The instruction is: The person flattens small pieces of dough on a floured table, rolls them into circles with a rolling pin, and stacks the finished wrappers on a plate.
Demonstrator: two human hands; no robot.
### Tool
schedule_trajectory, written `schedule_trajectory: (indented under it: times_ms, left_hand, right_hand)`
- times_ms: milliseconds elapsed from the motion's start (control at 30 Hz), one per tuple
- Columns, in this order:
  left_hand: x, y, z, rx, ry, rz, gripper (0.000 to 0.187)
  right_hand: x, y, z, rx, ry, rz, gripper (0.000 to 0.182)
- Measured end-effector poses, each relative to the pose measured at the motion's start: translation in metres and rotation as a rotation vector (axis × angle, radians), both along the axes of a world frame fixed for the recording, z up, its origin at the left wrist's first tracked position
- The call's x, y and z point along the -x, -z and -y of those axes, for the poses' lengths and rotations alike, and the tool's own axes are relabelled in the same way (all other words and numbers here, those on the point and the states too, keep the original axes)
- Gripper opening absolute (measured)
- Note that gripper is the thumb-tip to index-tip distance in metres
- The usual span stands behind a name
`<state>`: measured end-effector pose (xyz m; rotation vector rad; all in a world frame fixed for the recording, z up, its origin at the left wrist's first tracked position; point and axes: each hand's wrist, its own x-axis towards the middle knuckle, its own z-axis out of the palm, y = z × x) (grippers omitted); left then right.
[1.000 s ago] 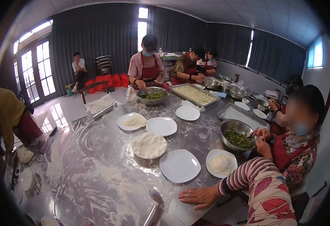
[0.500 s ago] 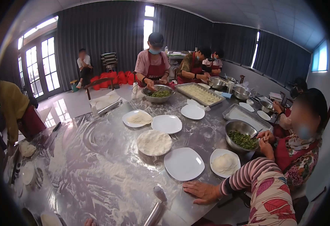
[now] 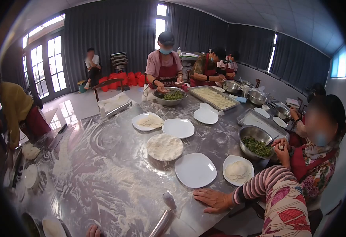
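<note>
The rolling pin (image 3: pixel 163 216) lies on the floured table (image 3: pixel 102 166) between the hands, right hand (image 3: pixel 212 198) spread flat and empty on the tabletop just beside it below a white plate (image 3: pixel 195 170), left hand (image 3: pixel 93 231) barely visible at the edge, grip unclear.

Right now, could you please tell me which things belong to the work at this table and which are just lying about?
In hand: right hand flat on table, rolling pin, wrappers, empty plate, filling bowl.
Lying about: red bags, chair, rack.
</note>
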<state>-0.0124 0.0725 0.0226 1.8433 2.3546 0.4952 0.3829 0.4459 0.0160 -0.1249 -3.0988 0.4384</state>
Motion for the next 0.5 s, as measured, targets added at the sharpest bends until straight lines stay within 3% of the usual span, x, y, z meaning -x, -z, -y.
schedule_trajectory:
  times_ms: [500]
  left_hand:
    - [0.0021,0.0026,0.0000,0.019,-0.008,-0.010,0.057]
  right_hand:
    - [0.0001,0.0058,-0.0017,-0.029,-0.011,-0.013,0.065]
